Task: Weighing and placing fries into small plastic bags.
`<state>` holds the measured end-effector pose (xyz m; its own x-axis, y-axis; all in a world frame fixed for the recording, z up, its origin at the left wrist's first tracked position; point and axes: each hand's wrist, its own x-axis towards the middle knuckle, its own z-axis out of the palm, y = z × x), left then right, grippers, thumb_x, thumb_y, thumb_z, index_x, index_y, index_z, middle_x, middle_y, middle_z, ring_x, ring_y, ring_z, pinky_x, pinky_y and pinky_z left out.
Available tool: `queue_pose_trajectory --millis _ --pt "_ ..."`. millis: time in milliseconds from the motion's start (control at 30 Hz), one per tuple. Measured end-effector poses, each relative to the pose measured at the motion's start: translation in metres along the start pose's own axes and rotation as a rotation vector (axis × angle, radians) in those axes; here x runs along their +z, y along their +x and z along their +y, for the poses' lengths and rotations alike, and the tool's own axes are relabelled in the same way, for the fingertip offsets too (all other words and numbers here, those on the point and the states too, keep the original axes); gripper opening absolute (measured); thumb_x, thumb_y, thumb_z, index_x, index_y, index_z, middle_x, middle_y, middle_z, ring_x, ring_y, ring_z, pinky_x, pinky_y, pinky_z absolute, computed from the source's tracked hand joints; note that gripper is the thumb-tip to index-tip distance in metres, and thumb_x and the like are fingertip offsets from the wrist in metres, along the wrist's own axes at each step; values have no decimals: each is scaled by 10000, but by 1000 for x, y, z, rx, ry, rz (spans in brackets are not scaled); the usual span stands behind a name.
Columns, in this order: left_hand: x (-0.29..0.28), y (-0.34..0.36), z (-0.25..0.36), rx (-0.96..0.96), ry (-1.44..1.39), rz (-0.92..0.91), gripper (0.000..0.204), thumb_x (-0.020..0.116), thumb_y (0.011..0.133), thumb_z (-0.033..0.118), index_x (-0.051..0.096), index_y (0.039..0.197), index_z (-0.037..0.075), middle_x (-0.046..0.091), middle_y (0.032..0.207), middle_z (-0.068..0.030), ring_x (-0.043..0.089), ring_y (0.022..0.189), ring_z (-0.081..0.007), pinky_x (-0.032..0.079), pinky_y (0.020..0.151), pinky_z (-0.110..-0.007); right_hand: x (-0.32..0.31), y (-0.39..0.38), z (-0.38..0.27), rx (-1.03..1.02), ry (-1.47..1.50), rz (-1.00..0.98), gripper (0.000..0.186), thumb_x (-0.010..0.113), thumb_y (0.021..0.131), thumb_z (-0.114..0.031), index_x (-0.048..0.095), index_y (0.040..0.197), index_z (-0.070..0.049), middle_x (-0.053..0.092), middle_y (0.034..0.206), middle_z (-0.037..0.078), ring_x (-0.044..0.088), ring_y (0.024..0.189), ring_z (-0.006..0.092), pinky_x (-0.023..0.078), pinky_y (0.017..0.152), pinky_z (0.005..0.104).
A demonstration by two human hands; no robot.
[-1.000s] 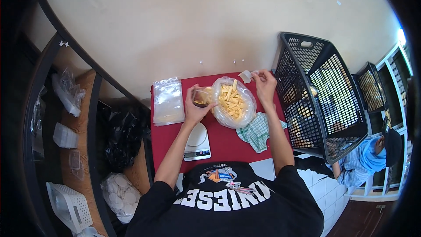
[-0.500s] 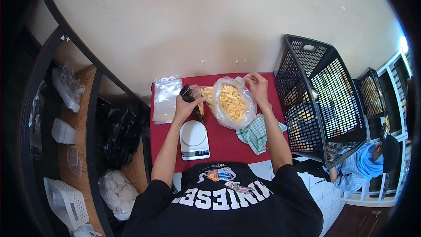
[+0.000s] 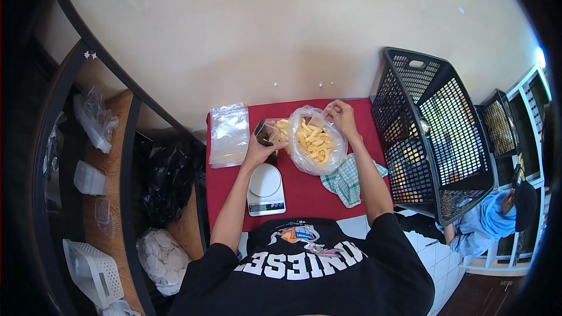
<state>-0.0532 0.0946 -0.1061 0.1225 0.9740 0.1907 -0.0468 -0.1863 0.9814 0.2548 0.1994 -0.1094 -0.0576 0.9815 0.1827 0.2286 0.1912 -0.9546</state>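
One open clear bag of yellow strips (image 3: 317,147) sits on the red tabletop (image 3: 304,196) in the head view, and you're working both sides of it! To its left, your left hand (image 3: 259,149) grips a dark-and-clear pouch (image 3: 266,133). At its upper-right rim, your right hand (image 3: 341,118) curls its fingers; can't tell whether they're pinching plastic. Digital kitchen scale (image 3: 266,190), lower left of the bag; checked cloth (image 3: 350,182), lower right; black plastic crate (image 3: 413,134), farther right.
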Motion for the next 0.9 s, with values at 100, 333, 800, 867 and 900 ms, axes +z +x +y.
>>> queue_pose_trajectory --millis 100,333,800,867,900 --pt "-4 -3 -11 -45 45 7 722 965 722 206 569 1303 42 657 1235 -64 637 1132 -175 519 1018 -345 3 2 1 86 7 20 62 650 950 29 670 993 69 733 841 104 727 760 150 627 626 289" --pt "-1 -1 -10 -2 79 -24 764 978 701 247 563 1308 40 635 1273 -75 607 1199 -191 490 1071 -367 2 16 21 191 21 121 89 652 943 27 662 1004 90 728 828 148 738 704 201 644 597 316" --pt "-3 -6 -7 -74 121 -33 811 1002 660 281 559 1291 28 621 1259 -77 601 1201 -207 486 1075 -376 -11 7 19 378 172 -86 100 615 961 16 640 1008 101 720 854 197 748 672 269 649 574 360" --pt "-3 -5 -7 -75 123 -23 822 1006 650 282 558 1291 29 618 1245 -72 602 1198 -210 486 1077 -378 10 -10 19 379 45 -118 121 622 962 23 651 1050 101 718 867 181 750 705 266 653 592 357" --pt "-3 -6 -7 -76 123 -27 822 1006 650 282 558 1291 29 618 1245 -72 602 1198 -210 486 1077 -378 22 -22 22 364 87 -71 144 620 945 37 648 1058 120 716 859 187 750 697 270 656 597 357"
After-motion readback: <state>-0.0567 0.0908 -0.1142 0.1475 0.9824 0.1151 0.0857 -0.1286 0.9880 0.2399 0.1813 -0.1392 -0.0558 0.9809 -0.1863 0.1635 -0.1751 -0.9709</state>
